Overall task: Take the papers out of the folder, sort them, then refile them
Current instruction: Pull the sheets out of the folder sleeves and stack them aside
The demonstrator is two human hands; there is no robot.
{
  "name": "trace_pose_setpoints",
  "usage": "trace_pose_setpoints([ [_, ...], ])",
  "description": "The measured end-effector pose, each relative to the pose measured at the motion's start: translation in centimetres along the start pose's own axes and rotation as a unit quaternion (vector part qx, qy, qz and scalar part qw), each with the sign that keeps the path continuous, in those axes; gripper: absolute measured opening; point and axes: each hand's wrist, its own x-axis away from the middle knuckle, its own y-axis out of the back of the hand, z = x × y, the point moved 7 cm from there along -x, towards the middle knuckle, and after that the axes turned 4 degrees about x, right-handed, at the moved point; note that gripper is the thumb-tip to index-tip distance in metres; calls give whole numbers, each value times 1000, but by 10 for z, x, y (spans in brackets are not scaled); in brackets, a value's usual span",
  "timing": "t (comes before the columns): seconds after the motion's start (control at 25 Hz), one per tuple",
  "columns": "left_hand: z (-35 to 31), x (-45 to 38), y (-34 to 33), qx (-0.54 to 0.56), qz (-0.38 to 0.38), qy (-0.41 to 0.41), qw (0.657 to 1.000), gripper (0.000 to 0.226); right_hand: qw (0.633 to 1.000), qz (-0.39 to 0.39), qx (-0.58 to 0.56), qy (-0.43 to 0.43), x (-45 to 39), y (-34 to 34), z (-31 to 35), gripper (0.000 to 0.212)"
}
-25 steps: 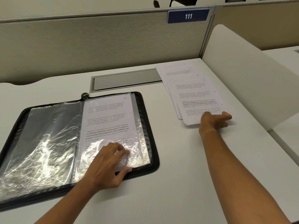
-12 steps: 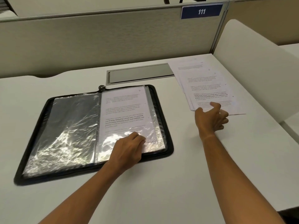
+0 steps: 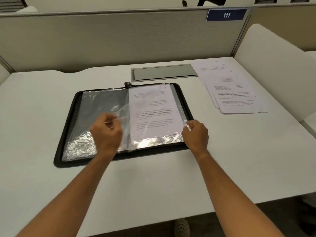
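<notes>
A black zip folder (image 3: 67, 134) lies open on the white desk, its clear plastic sleeves shining. A printed sheet (image 3: 153, 113) sits in the sleeve on the right-hand side. My left hand (image 3: 106, 134) pinches the top clear sleeve (image 3: 124, 108) and holds it lifted over the folder's middle. My right hand (image 3: 196, 134) pinches the sleeve's right edge at the folder's lower right corner. A fanned stack of printed papers (image 3: 234, 89) lies on the desk to the right of the folder.
A grey cable hatch (image 3: 162, 72) is set into the desk behind the folder. A beige partition with a blue "111" plate (image 3: 226, 15) runs along the back. A white side divider (image 3: 273, 65) borders the desk on the right.
My right hand left the paper stack and came over to the folder's right edge. My left hand rose from the page and lifted the clear sleeve toward the left.
</notes>
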Motion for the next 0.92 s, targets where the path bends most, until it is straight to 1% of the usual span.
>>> trace_pose_setpoints([
  [0.08,35,-7,46,-2,-87,103,991,6,999,27,27,-21,11,-7,0,30],
  [0.16,72,-2,85,-20,-141,209,967,10,999,17,29,-36,19,-7,3,28],
  [0.2,88,2,98,-28,-150,253,955,12,998,7,26,-51,21,-4,4,28],
  [0.28,111,11,113,-13,-150,321,935,14,996,-9,19,-83,24,0,4,27],
  [0.36,120,17,120,0,-155,349,924,20,995,-19,17,-99,26,1,5,26],
  [0.4,118,17,124,-1,-165,336,927,25,994,-25,16,-101,28,2,7,25],
  [0.44,114,16,126,-7,-179,305,935,31,994,-33,16,-99,29,4,10,25],
  [0.52,97,11,123,-31,-181,204,961,41,995,-43,21,-91,31,5,14,25],
  [0.56,83,8,115,-44,-160,141,976,44,995,-49,26,-88,32,5,17,23],
  [0.64,52,6,82,-45,-82,2,996,42,995,-65,35,-74,33,6,21,18],
  [0.72,26,14,36,-31,37,-87,995,34,994,-85,36,-50,35,8,30,16],
  [0.76,19,20,12,-34,100,-116,988,29,995,-88,23,-43,34,10,34,15],
  [0.84,9,38,-30,-63,205,-164,963,24,995,-74,-57,-38,32,12,45,15],
  [0.92,4,51,-63,-110,292,-187,931,32,987,-66,-142,-37,28,14,52,13],
])
